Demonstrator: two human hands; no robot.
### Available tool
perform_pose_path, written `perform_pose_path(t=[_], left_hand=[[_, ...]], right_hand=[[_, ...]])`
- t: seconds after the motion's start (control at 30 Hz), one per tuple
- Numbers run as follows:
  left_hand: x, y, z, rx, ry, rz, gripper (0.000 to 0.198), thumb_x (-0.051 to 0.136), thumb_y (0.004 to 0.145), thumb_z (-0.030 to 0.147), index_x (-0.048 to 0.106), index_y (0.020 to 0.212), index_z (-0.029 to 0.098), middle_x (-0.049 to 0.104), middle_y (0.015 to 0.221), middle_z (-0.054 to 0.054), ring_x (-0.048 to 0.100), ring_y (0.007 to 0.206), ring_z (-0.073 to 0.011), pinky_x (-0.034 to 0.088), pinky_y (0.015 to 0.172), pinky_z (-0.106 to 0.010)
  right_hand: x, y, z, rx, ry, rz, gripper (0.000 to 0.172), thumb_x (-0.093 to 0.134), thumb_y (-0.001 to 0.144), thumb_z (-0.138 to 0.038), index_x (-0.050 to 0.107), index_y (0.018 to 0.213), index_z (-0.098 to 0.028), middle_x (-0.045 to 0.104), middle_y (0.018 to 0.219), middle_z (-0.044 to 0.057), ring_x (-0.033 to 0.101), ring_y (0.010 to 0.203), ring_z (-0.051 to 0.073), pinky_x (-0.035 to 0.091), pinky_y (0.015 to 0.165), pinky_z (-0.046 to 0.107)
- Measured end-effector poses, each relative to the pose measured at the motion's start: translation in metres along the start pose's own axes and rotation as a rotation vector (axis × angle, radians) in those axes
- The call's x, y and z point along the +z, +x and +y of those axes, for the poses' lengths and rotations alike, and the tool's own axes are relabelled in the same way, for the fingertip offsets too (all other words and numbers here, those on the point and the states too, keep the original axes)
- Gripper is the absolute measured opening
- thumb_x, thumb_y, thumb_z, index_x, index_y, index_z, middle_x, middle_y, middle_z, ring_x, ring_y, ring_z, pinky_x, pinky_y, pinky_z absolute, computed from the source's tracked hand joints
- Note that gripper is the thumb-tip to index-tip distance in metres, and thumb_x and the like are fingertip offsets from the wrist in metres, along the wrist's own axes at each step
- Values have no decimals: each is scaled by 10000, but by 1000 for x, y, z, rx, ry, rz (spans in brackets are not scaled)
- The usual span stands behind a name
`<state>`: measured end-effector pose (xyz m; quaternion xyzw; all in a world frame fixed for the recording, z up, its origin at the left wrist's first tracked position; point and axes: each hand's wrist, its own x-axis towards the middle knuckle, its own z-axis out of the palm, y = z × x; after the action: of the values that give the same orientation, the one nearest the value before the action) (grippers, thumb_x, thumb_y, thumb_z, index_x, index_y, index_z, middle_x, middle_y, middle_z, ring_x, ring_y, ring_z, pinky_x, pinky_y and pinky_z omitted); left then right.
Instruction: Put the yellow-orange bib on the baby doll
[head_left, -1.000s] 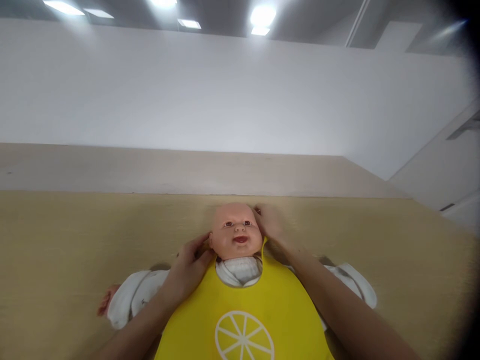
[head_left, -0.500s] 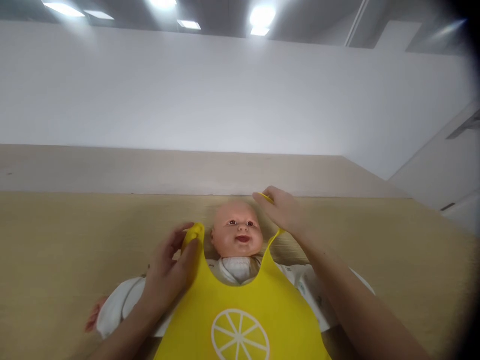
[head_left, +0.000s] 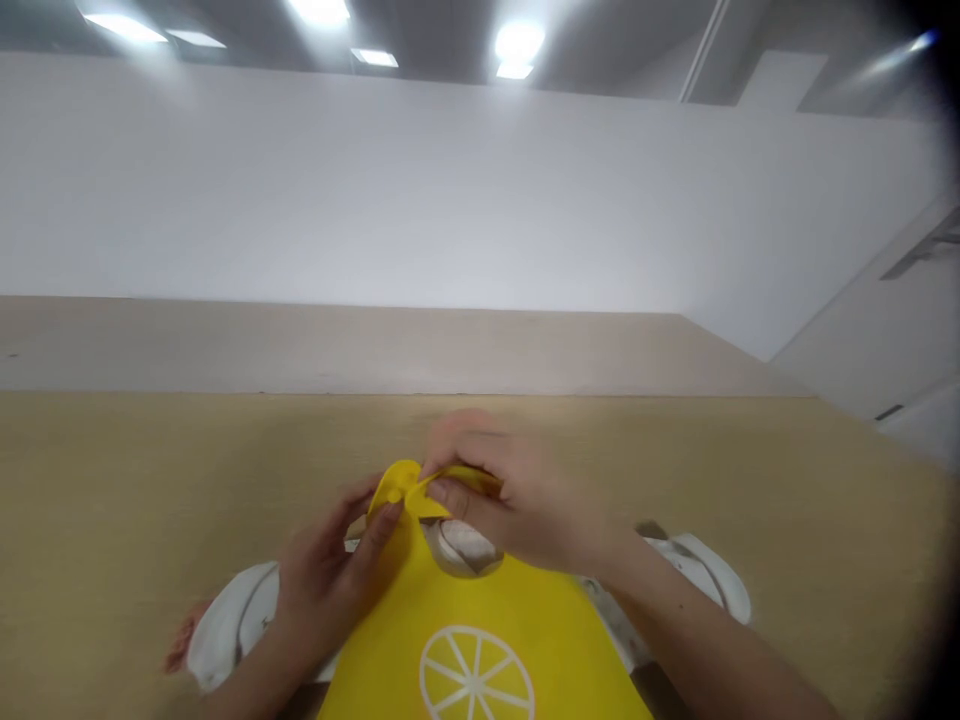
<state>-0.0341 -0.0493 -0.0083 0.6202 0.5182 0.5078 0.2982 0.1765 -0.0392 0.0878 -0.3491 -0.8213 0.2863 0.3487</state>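
Observation:
A yellow bib [head_left: 480, 615] with a white citrus-slice print lies over the chest of a baby doll [head_left: 465, 422] on its back. My left hand [head_left: 334, 560] pinches the bib's left neck strap near its rounded, knobbed end. With thumb and fingers, my right hand [head_left: 517, 490] grips the other strap, drawn across in front of the doll's face. The two strap ends meet or overlap beside the doll's head; whether they are fastened I cannot tell. Most of the doll's face is hidden behind my right hand. Its white-sleeved arms stretch out to both sides.
Under the doll is a wooden tabletop [head_left: 135, 470]. Beyond its far edge runs a paler surface [head_left: 360, 350], and behind that a white wall [head_left: 420, 190]. A door with a handle [head_left: 919, 255] is at the far right.
My right hand has moved left across the doll's face, bringing its strap end to the one in my left hand. The bib's neck opening is now smaller. My left hand has barely moved.

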Motion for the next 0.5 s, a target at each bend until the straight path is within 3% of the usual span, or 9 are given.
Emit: perform_pose_path(t=[0.1, 0.17, 0.33, 0.4, 0.5], left_hand=[[-4, -2, -2, 148, 105, -68, 243, 601, 813, 305, 675, 1042, 267, 722, 1008, -32, 659, 888, -195, 526, 799, -285], [-6, -2, 1, 211, 155, -47, 222, 611, 799, 277, 692, 1006, 283, 734, 941, -20, 665, 817, -192, 531, 761, -287], [-6, -3, 9, 383, 181, -99, 247, 591, 796, 212, 692, 1008, 290, 729, 939, -22, 662, 805, -193, 523, 725, -278], [-5, -3, 9, 386, 139, -157, 238, 588, 797, 210, 691, 1005, 263, 715, 996, -49, 649, 900, -216, 516, 763, -292], [-6, -2, 8, 251, -33, -225, 268, 597, 794, 239, 653, 1056, 240, 680, 1076, -74, 613, 1005, -250, 501, 837, -334]], right_hand=[[10, -1, 3, -46, -27, -19, 124, 529, 895, -296, 607, 932, -207, 627, 848, 8, 562, 798, 117, 433, 679, 221], [15, -1, 5, -104, -128, -5, 127, 515, 900, -275, 617, 905, -201, 615, 865, 25, 556, 831, 130, 443, 734, 248], [18, -4, 6, -237, -326, 0, 113, 534, 886, -257, 640, 881, -219, 572, 1130, 67, 496, 1094, 197, 430, 864, 323], [17, -5, 5, -240, -337, -53, 129, 509, 898, -234, 637, 899, -218, 604, 1069, 59, 530, 1039, 178, 435, 855, 311], [13, -5, 2, -224, -356, -79, 159, 483, 902, -192, 639, 875, -202, 641, 925, 47, 572, 918, 157, 441, 831, 292]])
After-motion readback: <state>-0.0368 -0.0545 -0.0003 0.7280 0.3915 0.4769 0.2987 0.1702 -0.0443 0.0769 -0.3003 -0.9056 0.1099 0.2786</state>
